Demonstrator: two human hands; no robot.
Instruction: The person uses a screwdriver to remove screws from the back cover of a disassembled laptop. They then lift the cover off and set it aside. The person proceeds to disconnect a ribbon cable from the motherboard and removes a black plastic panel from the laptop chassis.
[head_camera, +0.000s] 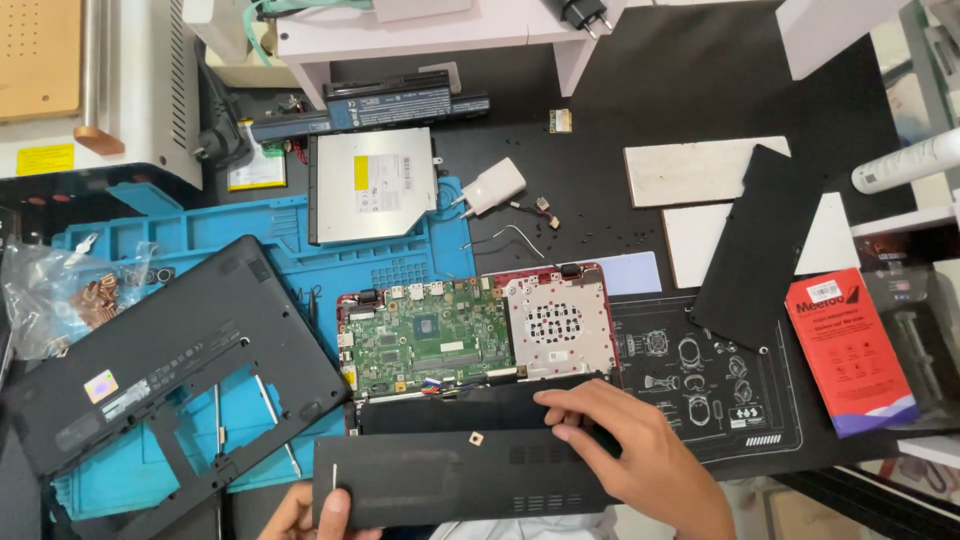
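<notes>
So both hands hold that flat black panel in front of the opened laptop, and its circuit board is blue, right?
Not quite: the head view shows the circuit board is green. Both the left hand and right hand do hold the flat black panel before the opened laptop.

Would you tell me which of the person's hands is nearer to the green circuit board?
Right. The right hand lies just below the green circuit board; the left hand sits farther down at the frame's bottom edge.
</notes>
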